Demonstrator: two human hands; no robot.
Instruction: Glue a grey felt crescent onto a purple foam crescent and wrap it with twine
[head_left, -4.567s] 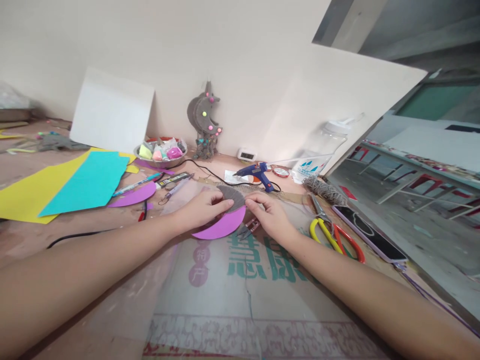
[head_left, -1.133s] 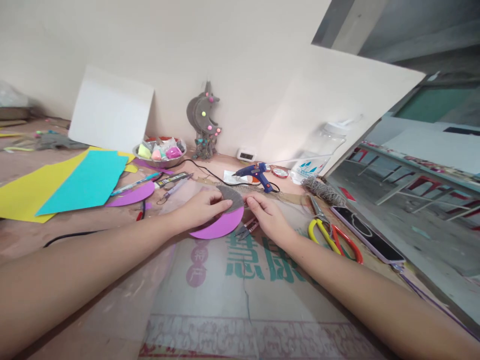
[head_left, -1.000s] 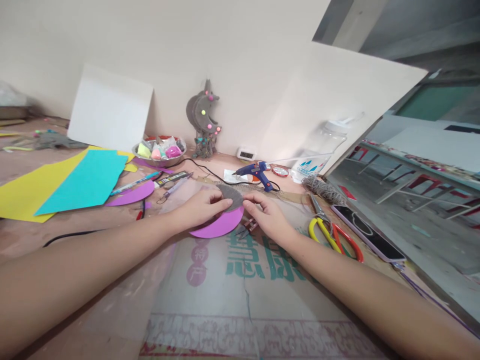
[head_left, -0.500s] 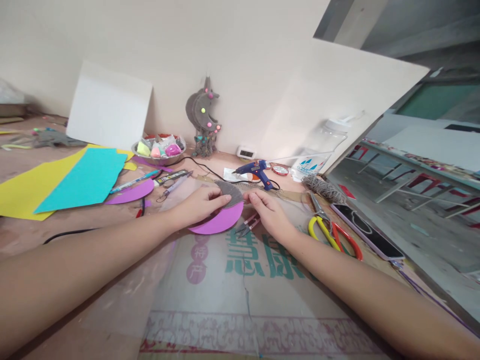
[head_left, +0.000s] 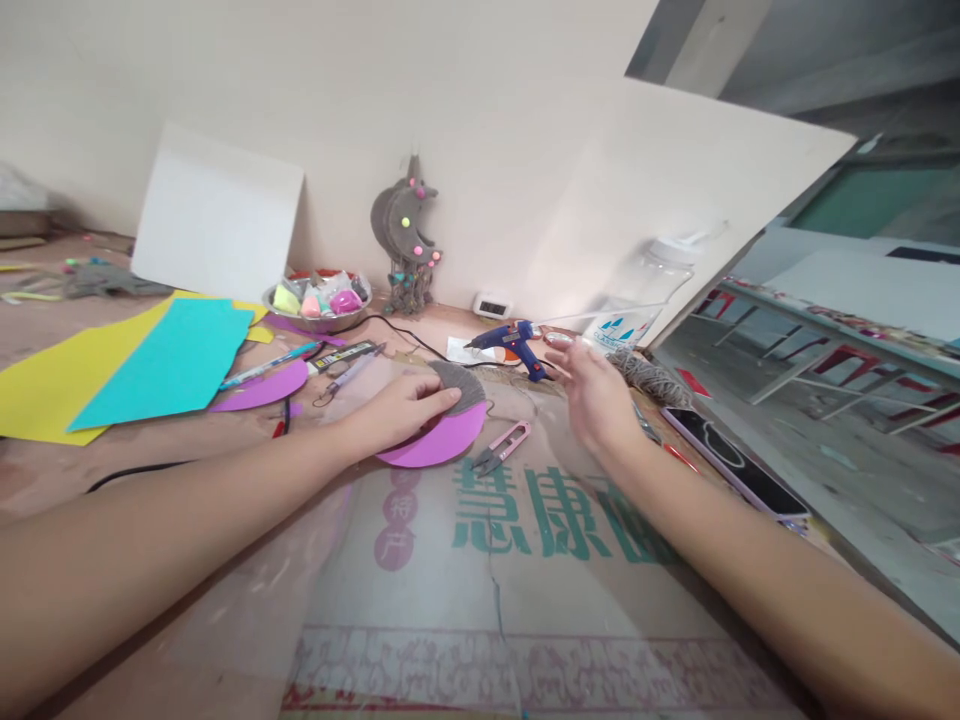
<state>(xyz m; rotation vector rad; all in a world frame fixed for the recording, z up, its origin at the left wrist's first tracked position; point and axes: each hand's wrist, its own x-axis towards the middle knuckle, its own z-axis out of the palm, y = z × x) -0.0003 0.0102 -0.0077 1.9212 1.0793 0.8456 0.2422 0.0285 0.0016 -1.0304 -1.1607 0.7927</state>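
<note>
A round purple disc [head_left: 439,440], its upper part covered with grey yarn [head_left: 461,385], lies on the printed sheet. My left hand [head_left: 405,405] holds it from the left, thumb on top near the yarn; its other fingers are partly hidden. A strand of yarn trails from the disc's right side. Raised with fingers apart, my right hand [head_left: 596,390] is empty, beside the blue glue gun [head_left: 517,345] and close to the ball of grey yarn [head_left: 645,375]. Pink thread snips [head_left: 502,447] rest on the sheet between my hands.
Yellow and turquoise sheets [head_left: 165,360] lie at the left, near a metal bowl [head_left: 319,320] of coloured clay. A grey moon ornament [head_left: 405,230] leans on the wall. At right are a bottle [head_left: 645,290] and a phone [head_left: 735,462]; my right forearm mostly covers the scissors.
My right hand has left the disc's edge, moved right and opened. The thread snips now show fully. My left hand and the disc have stayed nearly in place.
</note>
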